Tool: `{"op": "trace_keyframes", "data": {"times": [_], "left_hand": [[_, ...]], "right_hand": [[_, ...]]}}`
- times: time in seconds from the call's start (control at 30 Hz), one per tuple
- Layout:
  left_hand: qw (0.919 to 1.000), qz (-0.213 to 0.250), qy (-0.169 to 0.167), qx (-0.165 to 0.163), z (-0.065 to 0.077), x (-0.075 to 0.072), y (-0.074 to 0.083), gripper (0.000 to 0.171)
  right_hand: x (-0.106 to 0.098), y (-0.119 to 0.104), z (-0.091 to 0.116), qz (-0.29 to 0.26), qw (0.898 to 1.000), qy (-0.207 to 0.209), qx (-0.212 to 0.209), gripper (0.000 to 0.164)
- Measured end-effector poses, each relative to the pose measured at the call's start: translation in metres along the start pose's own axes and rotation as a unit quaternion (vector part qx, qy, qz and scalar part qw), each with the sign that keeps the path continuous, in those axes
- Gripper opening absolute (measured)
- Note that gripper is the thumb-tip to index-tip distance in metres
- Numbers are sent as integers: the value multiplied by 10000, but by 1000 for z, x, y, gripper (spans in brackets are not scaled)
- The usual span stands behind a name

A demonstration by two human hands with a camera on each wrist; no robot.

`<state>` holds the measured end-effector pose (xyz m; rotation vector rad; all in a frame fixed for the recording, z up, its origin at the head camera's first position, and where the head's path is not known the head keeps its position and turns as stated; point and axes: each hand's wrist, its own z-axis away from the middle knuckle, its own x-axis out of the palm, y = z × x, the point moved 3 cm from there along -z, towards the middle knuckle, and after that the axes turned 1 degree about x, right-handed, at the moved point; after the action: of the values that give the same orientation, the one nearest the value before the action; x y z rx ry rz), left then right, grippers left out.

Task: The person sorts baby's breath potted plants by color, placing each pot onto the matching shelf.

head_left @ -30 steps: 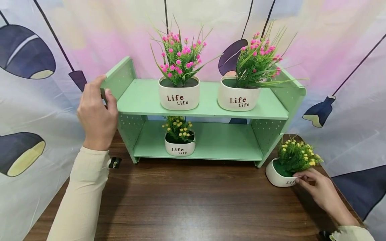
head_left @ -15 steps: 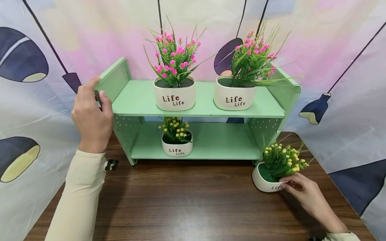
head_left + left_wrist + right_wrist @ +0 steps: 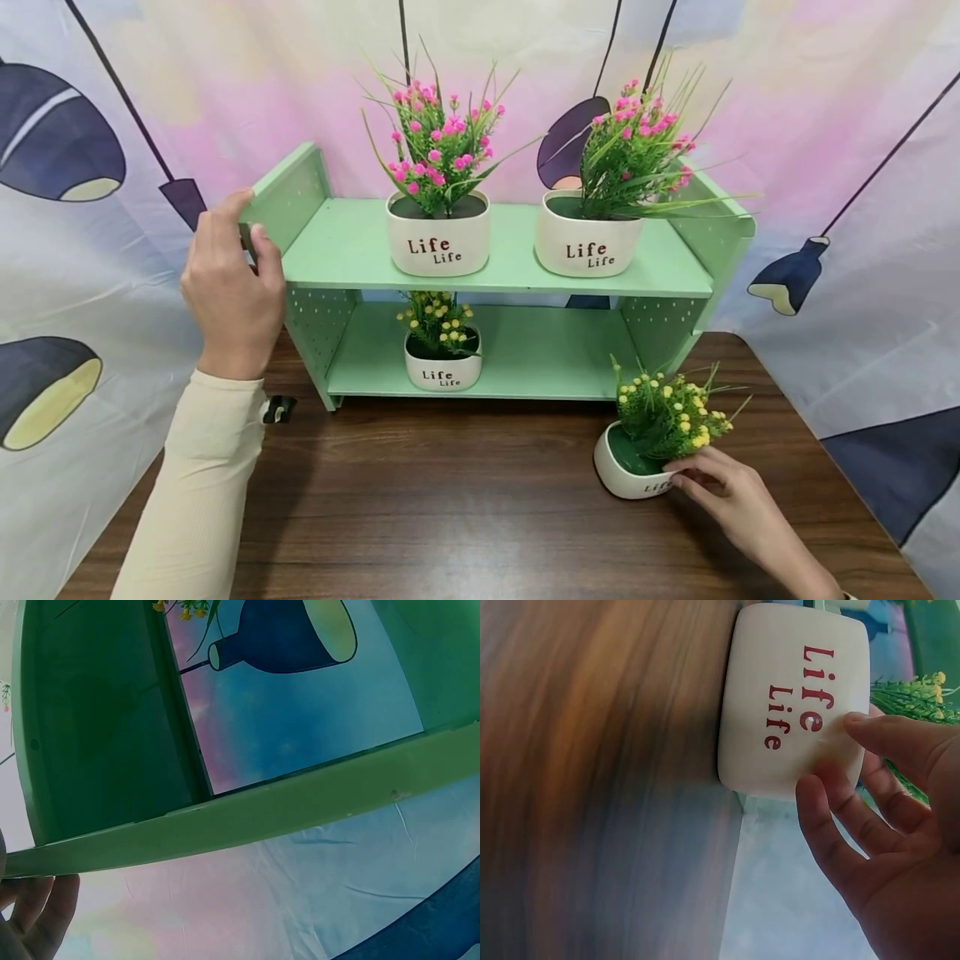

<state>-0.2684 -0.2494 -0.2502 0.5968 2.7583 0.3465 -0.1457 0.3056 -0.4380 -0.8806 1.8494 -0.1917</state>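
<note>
My right hand pinches the rim of a white flowerpot with yellow flowers, thumb on the outer wall beside the lettering. The pot is low over the wooden table, in front of the shelf's right end; whether its base touches the wood I cannot tell. In the right wrist view the pot shows its red "Life Life" print. My left hand grips the left side panel of the green two-tier shelf. In the left wrist view, fingers are against the panel's edge, the rest of that hand mostly out of frame.
Two white pots with pink flowers, one left and one right, stand on the top tier. Another yellow-flowered pot is on the lower tier, left of middle. A printed cloth hangs behind the wooden table.
My right hand has brought the yellow-flowered pot leftward and nearer to me, from beside the shelf to in front of its right end. The left hand keeps its hold on the panel.
</note>
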Motion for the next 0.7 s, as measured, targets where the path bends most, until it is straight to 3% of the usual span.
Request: {"op": "trace_keyframes", "data": {"times": [0.33, 0.7], "left_hand": [[10000, -36, -32, 46, 0, 0, 0, 38], [10000, 0, -21, 2, 0, -1, 0, 37]], "right_hand": [[24, -22, -11, -77, 9997, -216, -46, 38], [31, -23, -13, 5, 9995, -73, -311, 40]]}}
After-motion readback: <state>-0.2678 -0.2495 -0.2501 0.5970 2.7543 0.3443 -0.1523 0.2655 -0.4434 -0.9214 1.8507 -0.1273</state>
